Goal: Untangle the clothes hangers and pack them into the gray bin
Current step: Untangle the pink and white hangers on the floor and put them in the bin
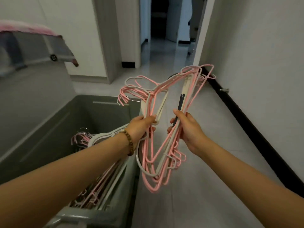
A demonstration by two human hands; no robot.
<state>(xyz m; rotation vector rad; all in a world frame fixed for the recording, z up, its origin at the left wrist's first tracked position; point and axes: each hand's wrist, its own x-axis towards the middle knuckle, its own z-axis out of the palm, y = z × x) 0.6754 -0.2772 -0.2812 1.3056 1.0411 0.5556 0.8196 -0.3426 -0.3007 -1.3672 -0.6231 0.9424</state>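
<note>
a large rectangular gray plastic bin point(105, 111) stands open-topped on the pale tiled floor point(205, 195). inside the bin, along its right wall, lies a stack of pink and white wire hangers point(105, 176), hooks pointing toward the bin's left; the left forearm crosses over part of this stack. just right of the bin, raised off the floor, both hands hold a tangled bundle of thin pink, pale gray and cream clothes hangers point(154, 181). the left hand point(141, 127), close above the bin's right rim, has its fingers curled round several pink and cream wires on the bundle's left side; a brown beaded bracelet point(130, 142) sits on that wrist. the right hand point(189, 129), farther right of the bin, grips the bundle's right side, thumb on top and fingers wrapped beneath, closing on a cream hanger with two black strips point(180, 102) and the pink wires beside it. one cluster of the bundle's hooks reaches over the bin's far right corner; another hangs low, right of the bin. the wires cross through one another. well right of the bin a black baseboard point(246, 129) runs along a white wall. beyond the bin an open doorway point(164, 30) shows a dark room. up and left of the bin hangs a blurred gray and pink fabric edge point(41, 46)
</note>
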